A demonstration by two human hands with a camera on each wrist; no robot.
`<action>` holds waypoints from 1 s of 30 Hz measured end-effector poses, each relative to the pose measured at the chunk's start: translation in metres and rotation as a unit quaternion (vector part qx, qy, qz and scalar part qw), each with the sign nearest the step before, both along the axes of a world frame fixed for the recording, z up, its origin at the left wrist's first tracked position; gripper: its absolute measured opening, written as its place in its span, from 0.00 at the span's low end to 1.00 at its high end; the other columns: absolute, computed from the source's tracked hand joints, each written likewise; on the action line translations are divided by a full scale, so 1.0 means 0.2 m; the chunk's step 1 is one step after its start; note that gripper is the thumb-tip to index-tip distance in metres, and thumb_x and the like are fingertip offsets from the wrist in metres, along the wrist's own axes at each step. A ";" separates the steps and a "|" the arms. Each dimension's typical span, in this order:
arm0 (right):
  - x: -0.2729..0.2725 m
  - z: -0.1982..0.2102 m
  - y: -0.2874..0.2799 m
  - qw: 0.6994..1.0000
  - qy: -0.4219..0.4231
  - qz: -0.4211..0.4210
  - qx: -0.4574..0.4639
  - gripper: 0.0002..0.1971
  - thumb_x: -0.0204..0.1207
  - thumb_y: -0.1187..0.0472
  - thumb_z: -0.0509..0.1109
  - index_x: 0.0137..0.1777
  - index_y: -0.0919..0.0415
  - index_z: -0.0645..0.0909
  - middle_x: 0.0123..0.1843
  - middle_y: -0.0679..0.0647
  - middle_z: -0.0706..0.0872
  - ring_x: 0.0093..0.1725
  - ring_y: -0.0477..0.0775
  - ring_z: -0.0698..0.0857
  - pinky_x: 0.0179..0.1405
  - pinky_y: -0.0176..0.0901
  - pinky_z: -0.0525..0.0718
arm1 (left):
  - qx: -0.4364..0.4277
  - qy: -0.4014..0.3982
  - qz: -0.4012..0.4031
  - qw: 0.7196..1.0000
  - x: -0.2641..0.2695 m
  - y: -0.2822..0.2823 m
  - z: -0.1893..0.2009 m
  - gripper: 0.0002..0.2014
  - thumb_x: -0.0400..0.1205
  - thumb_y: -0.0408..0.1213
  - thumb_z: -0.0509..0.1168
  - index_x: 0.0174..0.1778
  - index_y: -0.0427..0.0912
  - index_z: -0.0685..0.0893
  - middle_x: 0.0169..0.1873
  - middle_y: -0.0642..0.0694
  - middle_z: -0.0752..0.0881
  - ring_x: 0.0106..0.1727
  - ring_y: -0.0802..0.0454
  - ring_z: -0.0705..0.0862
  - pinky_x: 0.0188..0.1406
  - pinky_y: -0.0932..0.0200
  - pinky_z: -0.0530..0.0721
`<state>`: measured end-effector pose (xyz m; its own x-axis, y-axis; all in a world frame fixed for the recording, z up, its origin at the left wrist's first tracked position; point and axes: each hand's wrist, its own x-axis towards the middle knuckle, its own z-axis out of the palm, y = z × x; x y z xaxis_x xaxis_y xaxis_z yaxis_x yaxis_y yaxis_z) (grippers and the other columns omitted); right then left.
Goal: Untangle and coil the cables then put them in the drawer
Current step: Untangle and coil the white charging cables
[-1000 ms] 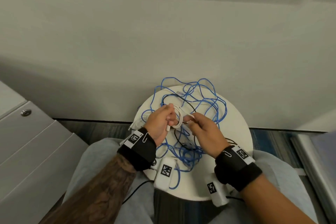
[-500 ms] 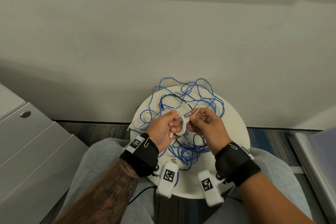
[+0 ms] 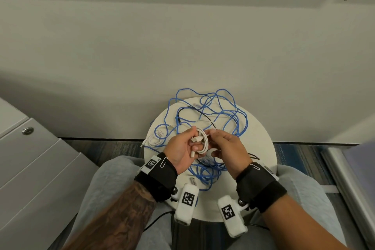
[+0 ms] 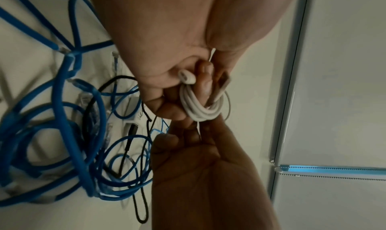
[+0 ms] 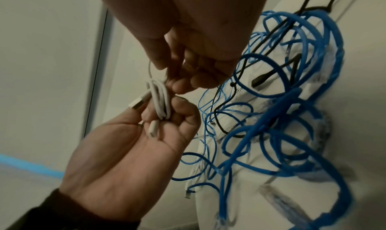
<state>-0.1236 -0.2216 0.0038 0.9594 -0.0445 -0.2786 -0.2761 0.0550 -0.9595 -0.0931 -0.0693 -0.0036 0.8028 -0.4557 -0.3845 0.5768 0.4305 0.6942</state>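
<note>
Fingers of the left hand (image 3: 183, 149) curl round a small coil of white USB cable (image 3: 203, 141), held above the round white desk (image 3: 257, 138). Right hand (image 3: 228, 148) pinches the coil's loose thin end between thumb and fingertips. Blue network cable (image 3: 233, 115) and a black cable (image 3: 194, 110) lie tangled together on the desk beneath; a second white cable (image 3: 155, 138) lies coiled near its left rim.

Head view downward from above; both wrist views close on the white cable (image 4: 200, 108).
</note>
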 end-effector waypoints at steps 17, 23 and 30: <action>-0.03 0.03 0.03 0.995 -0.093 -0.021 -0.033 0.19 0.81 0.46 0.71 0.49 0.65 0.83 0.39 0.60 0.88 0.37 0.50 0.86 0.41 0.45 0.85 | 0.051 -0.091 -0.022 0.994 -0.03 -0.06 -0.01 0.14 0.82 0.33 0.63 0.62 0.35 0.75 0.32 0.47 0.72 0.30 0.55 0.67 0.30 0.62 0.72; 0.00 0.01 -0.02 0.985 -0.145 -0.054 -0.074 0.08 0.79 0.51 0.75 0.44 0.56 0.87 0.42 0.67 0.86 0.44 0.70 0.84 0.49 0.69 0.86 | 0.139 -0.167 -0.054 0.975 -0.04 -0.05 -0.01 0.07 0.88 0.31 0.58 0.56 0.32 0.79 0.35 0.49 0.76 0.28 0.58 0.66 0.28 0.67 0.70; 0.00 0.03 -0.02 0.984 -0.158 -0.075 -0.042 0.06 0.81 0.58 0.74 0.54 0.55 0.89 0.39 0.50 0.88 0.39 0.48 0.85 0.43 0.43 0.87 | 0.195 -0.182 -0.017 0.964 -0.03 -0.04 0.00 0.16 0.87 0.39 0.61 0.59 0.27 0.80 0.27 0.53 0.74 0.25 0.58 0.64 0.28 0.62 0.65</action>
